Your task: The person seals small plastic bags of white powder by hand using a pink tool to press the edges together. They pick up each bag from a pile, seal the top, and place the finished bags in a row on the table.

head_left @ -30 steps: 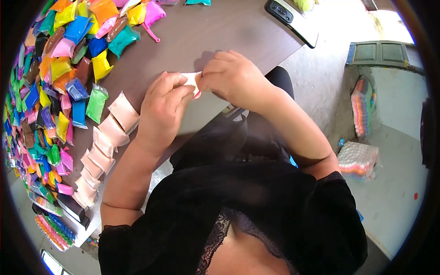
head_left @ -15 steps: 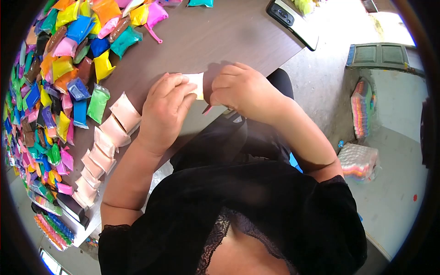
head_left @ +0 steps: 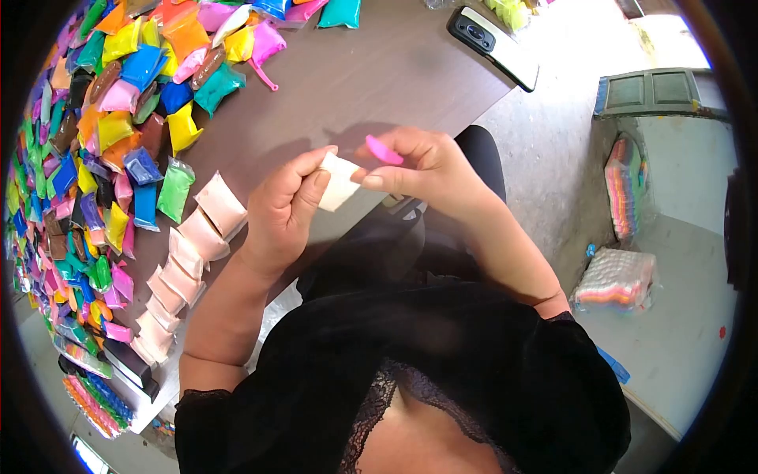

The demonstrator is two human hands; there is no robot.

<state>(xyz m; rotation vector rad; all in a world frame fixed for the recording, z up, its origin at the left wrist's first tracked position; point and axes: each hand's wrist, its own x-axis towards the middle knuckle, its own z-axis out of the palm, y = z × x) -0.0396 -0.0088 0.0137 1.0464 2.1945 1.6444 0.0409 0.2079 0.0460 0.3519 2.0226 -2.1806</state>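
Observation:
A small cream-coloured square packet (head_left: pixel 339 183) is pinched between the thumb and fingers of my left hand (head_left: pixel 286 201), above the table's near edge. My right hand (head_left: pixel 418 167) touches the packet's right side with its thumb and a fingertip. It also holds a bright pink piece (head_left: pixel 384 150) between its fingers, with one end sticking up. A row of pale peach packets (head_left: pixel 203 233) lies overlapping on the table, left of my left forearm.
Many coloured packets (head_left: pixel 142 67) are heaped along the table's left side. A phone (head_left: pixel 493 47) lies at the far right corner of the brown table (head_left: pixel 316 87). Wrapped striped bundles (head_left: pixel 616 278) rest on the right. Dark storage boxes (head_left: pixel 130 367) are at lower left.
Both hands have turned, and the cream packet is now tilted and more exposed. My right hand has come against it, and the pink piece has swung up from below the hand.

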